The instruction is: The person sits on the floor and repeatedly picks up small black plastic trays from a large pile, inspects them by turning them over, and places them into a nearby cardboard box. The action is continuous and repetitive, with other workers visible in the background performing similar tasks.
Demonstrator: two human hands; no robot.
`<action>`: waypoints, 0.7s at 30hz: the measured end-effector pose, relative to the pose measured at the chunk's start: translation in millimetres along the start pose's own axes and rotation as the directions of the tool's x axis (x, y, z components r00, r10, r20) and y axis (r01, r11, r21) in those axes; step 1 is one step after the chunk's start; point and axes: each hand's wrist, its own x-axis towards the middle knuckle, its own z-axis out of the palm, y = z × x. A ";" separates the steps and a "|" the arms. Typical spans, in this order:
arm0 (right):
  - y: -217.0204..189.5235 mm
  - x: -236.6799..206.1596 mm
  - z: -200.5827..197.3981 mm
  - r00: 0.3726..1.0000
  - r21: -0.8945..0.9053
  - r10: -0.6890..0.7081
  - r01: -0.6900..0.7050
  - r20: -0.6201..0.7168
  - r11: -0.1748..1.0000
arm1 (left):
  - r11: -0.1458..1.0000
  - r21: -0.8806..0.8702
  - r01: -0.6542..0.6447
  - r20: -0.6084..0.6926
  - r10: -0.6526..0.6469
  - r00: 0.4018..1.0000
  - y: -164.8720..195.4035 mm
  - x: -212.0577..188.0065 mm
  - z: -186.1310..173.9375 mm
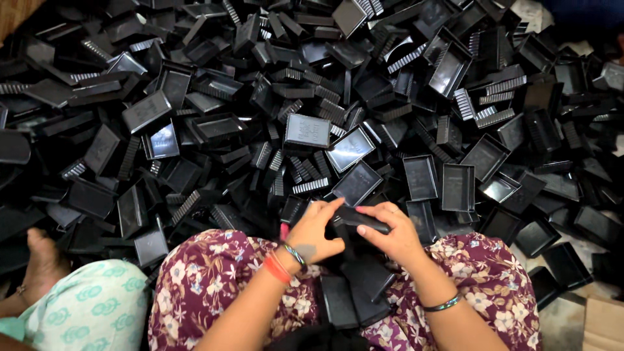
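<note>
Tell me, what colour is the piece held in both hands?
The plastic piece is black, seen in the head view.

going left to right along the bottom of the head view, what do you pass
bare foot → pale green patterned cloth → left hand → black plastic piece held in both hands → right hand → loose black trays on the floor

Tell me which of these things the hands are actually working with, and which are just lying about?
In hand:
- left hand and right hand, both gripping one black plastic piece
- stack of black pieces in the lap

Lying about:
- heap of black plastic trays on the floor
- another person's foot and pale green clothing
- cardboard, lower right
</note>
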 end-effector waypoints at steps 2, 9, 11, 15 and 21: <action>2.7 2.4 6.9 1.000 0.117 -0.006 0.009 -0.028 0.993 | 0.993 -0.115 0.012 -0.110 -0.024 0.994 2.0 2.0 7.3; 10.9 4.1 15.6 0.998 0.296 0.056 -0.052 -0.005 0.954 | 0.631 -0.771 0.084 -0.095 -0.245 0.965 -10.3 15.5 25.7; 13.1 4.7 15.0 0.967 0.660 0.253 -0.216 0.041 0.720 | 0.531 -0.846 0.051 -0.083 -0.225 0.971 -15.6 18.1 23.5; 17.5 6.4 12.9 0.996 0.473 0.071 -0.086 0.049 0.877 | 0.525 -0.847 0.089 -0.020 -0.199 0.980 -19.7 16.8 17.1; 12.6 6.8 9.2 0.993 0.240 -0.120 0.117 -0.004 0.964 | 0.452 -0.878 0.159 0.101 -0.150 0.983 -29.1 14.5 27.5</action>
